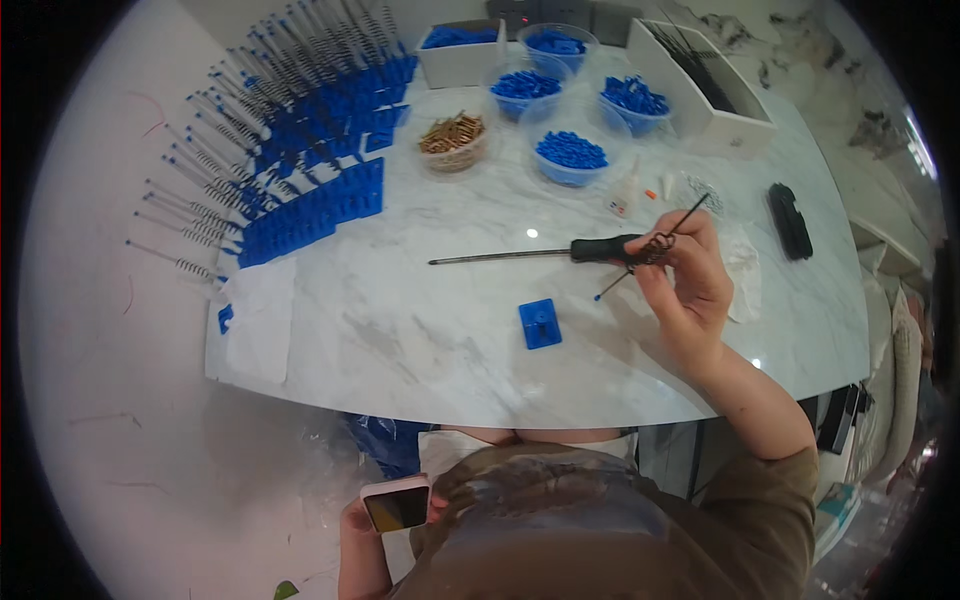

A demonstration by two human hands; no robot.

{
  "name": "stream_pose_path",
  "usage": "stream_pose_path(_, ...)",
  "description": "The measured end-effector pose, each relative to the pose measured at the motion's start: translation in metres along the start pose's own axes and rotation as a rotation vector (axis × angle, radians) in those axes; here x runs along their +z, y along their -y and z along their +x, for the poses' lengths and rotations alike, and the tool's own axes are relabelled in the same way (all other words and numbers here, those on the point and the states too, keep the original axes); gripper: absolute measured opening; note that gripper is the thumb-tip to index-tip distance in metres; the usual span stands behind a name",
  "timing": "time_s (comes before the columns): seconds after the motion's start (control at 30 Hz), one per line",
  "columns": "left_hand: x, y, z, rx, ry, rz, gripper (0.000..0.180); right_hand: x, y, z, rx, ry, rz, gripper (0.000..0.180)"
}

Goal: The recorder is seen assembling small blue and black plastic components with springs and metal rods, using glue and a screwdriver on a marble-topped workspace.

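My right hand [690, 285] is raised over the marble table, fingers pinching a thin dark rod [688, 213] with a coil spring [655, 248] around it. The rod slants, its blue-tipped end pointing down and left. Just beside the fingers is the black handle of a screwdriver [605, 249], its long shaft pointing left; I cannot tell whether the fingers touch it. A square blue plastic plate [540, 324] lies on the table below the shaft. Below the table edge, my left hand [356, 517] holds a phone [398, 505] with a pale edge and dark screen.
Rows of blue pieces with spring-fitted rods [315, 210] fan across the left side. Tubs of blue parts [571, 158] and a tub of brass-coloured pieces [452, 140] stand behind. A white box of dark rods [735, 130] is back right, near a black case [790, 221].
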State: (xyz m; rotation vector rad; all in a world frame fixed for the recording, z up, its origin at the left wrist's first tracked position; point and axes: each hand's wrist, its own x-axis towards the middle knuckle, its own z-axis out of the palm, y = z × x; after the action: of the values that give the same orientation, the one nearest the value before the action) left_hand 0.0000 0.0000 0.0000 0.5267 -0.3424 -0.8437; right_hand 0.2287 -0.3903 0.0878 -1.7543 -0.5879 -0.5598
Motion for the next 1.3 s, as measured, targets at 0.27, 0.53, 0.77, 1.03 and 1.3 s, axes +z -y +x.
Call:
stream_pose_path(0.27,-0.019,0.088,-0.041,-0.421,-1.47,0.198,0.063,-0.002,-0.001,0.001,-0.041,0.074,0.018,0.031)
stream_pose_path(0.53,-0.024,0.091,-0.018,-0.545,-1.4,0.279,0.061,-0.003,0.007,0.004,-0.054,0.109,0.001,0.033)
stream_pose_path(0.77,-0.027,0.085,-0.004,-0.614,-1.373,0.36,0.06,-0.002,0.012,0.005,-0.002,0.124,0.062,0.022)
stream_pose_path(1.03,-0.026,0.069,0.011,-0.684,-1.353,0.478,0.058,-0.003,0.01,0.007,0.06,0.068,0.048,0.025)
stream_pose_path(1.3,-0.022,0.043,0.03,-0.821,-1.304,0.607,0.057,-0.004,0.004,0.01,0.022,0.048,0.026,0.028)
